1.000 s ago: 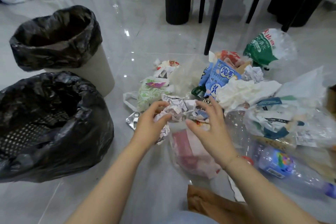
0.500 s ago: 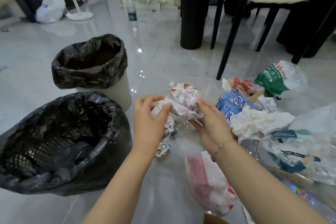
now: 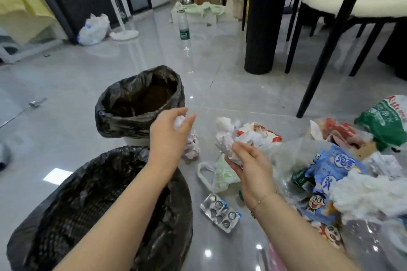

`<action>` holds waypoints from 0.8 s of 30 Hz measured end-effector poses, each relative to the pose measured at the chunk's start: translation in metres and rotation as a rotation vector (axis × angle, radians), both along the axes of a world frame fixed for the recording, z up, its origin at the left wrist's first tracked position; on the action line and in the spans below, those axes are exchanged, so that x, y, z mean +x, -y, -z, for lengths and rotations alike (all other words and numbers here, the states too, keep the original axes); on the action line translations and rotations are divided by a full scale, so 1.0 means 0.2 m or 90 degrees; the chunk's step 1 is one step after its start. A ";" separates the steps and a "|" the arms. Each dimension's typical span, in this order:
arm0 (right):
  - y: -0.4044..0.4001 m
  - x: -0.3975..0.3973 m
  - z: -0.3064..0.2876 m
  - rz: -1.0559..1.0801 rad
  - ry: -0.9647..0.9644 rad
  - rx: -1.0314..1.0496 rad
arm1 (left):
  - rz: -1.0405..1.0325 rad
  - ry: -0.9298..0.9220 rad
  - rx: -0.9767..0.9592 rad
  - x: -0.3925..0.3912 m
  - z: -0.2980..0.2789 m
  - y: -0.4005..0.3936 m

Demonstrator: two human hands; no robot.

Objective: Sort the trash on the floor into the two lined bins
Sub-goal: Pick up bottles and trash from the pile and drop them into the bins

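My left hand (image 3: pixel 168 136) grips a crumpled paper wad (image 3: pixel 191 143), held between the two bins. The far bin (image 3: pixel 141 103) with a black liner stands just behind that hand. The near bin (image 3: pixel 72 204), a mesh basket under a black liner, lies below my left forearm. My right hand (image 3: pixel 248 160) holds a second crumpled white paper (image 3: pixel 226 136) over the floor. The trash pile lies to the right: a blue snack bag (image 3: pixel 330 169), a green and white plastic bag (image 3: pixel 385 121), white tissue (image 3: pixel 370 191) and a red and white wrapper (image 3: pixel 262 132).
A foil blister pack (image 3: pixel 220 211) and a small white plastic bag (image 3: pixel 218 174) lie on the grey tile between my arms. Black chair legs (image 3: pixel 326 50) and a black pillar (image 3: pixel 264 17) stand behind the pile. A plastic bottle (image 3: pixel 184 26) stands farther back.
Both hands lifted crumpled paper off the pile and pulled it apart. My left hand moved left toward the bins with one piece; the view tilted up.
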State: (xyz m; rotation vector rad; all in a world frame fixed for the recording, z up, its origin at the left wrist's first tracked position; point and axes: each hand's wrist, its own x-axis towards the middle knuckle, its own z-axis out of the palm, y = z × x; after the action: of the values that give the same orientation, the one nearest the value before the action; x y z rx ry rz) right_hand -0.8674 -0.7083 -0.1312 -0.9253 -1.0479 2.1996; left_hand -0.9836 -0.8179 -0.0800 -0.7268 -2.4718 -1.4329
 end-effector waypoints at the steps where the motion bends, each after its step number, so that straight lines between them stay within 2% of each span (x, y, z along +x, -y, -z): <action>1: 0.00 -0.02 -0.01 -0.002 -0.003 0.005 | -0.015 -0.028 0.011 -0.07 -0.03 0.00; 6: 0.04 -0.10 -0.06 -0.033 -0.019 -0.009 | -0.102 -0.254 -0.022 -0.45 -0.14 -0.01; 8: 0.06 -0.10 -0.05 -0.045 -0.017 -0.010 | -0.105 -0.217 -0.109 -0.58 -0.10 0.01; 11: 0.09 -0.08 -0.01 -0.057 -0.016 0.010 | -0.064 -0.063 -0.410 -0.65 0.00 0.02; 12: 0.10 -0.07 0.00 -0.060 -0.015 0.017 | -0.050 -0.051 -0.499 -0.64 0.02 0.03; 14: 0.11 -0.05 0.01 -0.061 -0.009 0.022 | -0.013 -0.075 -0.595 -0.59 0.05 0.07; 19: 0.10 0.00 -0.01 -0.046 0.028 0.081 | 0.038 -0.137 -0.537 -0.51 0.05 0.14; 24: 0.01 -0.07 -0.15 -0.022 0.010 0.248 | 0.083 -0.244 -0.524 -0.35 0.09 0.25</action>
State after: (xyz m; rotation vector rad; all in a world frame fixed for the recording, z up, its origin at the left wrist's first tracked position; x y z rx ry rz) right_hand -0.8811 -0.7097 -0.1003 -0.7526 -1.4425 1.9169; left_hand -1.0528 -0.8675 -0.0970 -1.1756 -2.6617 -0.1850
